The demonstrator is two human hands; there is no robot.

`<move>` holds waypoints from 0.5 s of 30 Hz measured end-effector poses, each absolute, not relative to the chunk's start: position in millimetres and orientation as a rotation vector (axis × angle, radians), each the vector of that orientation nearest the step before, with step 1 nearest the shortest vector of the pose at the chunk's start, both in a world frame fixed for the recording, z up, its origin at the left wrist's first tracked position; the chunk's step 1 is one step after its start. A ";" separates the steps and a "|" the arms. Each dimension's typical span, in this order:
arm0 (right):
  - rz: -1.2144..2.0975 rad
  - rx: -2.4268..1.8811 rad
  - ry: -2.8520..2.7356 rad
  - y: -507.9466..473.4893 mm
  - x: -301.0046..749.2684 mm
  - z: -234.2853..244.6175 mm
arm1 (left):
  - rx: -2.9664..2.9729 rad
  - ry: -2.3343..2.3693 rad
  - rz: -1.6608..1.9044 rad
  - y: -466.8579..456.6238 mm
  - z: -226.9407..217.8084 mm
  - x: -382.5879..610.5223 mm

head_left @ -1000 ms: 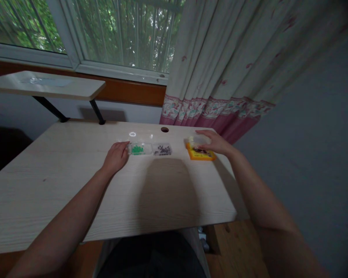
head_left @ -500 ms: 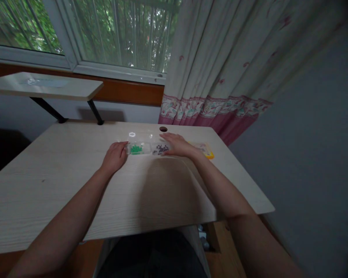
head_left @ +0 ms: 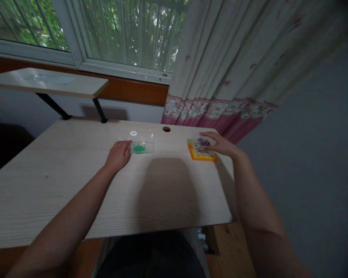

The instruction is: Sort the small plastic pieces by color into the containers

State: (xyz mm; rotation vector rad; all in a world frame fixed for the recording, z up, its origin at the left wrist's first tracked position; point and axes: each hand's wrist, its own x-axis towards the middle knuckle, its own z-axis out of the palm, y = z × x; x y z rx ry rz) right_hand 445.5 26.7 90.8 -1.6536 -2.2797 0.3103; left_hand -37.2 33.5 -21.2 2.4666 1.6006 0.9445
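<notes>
My left hand (head_left: 118, 155) rests on the desk with its fingers closed at the left end of a small clear plastic tray (head_left: 149, 147). Bright green little pieces (head_left: 139, 148) lie in that tray, mostly in its left part. On the right, my right hand (head_left: 220, 145) grips another clear tray (head_left: 196, 141) between thumb and fingers. This one contains small dark pieces (head_left: 203, 142). It is over a yellow-edged flat box (head_left: 204, 158); whether the two touch, I cannot tell.
The pale wooden desk (head_left: 110, 200) has a round cable hole (head_left: 166, 129) near its back edge. A raised shelf (head_left: 84, 88) on black legs stands at the back left. Beyond are a window and a floral curtain (head_left: 214, 61); a wall (head_left: 301, 162) rises on the right.
My right hand has carried the tray of dark pieces rightward, from beside the green-piece tray to over the yellow-edged box. My left hand stays at the green-piece tray.
</notes>
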 end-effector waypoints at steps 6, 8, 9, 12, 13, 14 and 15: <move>0.162 -1.798 -2.372 24.5 418.9 91.2 | 2.437 1.582 0.967 34.2 -22.1 -37.1; 0.069 -1.554 -2.409 25.4 373.8 91.0 | 2.443 1.567 0.978 34.6 -23.1 -37.7; 0.080 -1.422 -2.447 26.9 348.5 88.2 | 2.443 1.562 0.989 35.0 -23.9 -38.3; 0.226 -1.157 -2.599 36.5 275.3 66.8 | 2.398 1.528 1.057 37.7 -26.0 -41.9; 0.252 -1.141 -2.613 40.8 255.5 56.6 | 2.364 1.514 1.097 38.8 -26.4 -43.5; 0.261 -1.168 -2.607 44.8 239.4 46.2 | 2.324 1.500 1.141 40.0 -26.5 -45.1; 0.276 -1.219 -2.597 48.3 227.4 36.6 | 2.284 1.490 1.183 40.8 -26.3 -46.5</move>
